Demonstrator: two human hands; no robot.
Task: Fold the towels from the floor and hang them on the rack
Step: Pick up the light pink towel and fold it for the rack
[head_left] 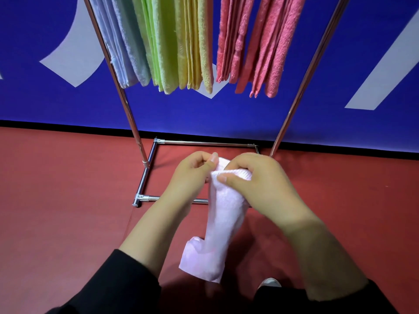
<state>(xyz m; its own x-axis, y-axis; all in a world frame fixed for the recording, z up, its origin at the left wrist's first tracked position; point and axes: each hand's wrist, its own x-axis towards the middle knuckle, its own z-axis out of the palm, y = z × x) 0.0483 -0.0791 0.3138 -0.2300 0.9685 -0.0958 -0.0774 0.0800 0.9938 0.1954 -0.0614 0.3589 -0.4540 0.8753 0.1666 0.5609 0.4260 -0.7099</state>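
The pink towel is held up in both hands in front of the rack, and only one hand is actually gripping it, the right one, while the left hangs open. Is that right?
Not quite. The head view shows both hands gripping the pink towel: the left hand pinches its top edge just as the right hand does. The rest holds: it is held up in front of the rack.

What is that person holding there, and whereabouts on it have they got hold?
A pale pink towel, gripped at its top end: the left hand and the right hand both pinch it there, and the rest hangs down loose.
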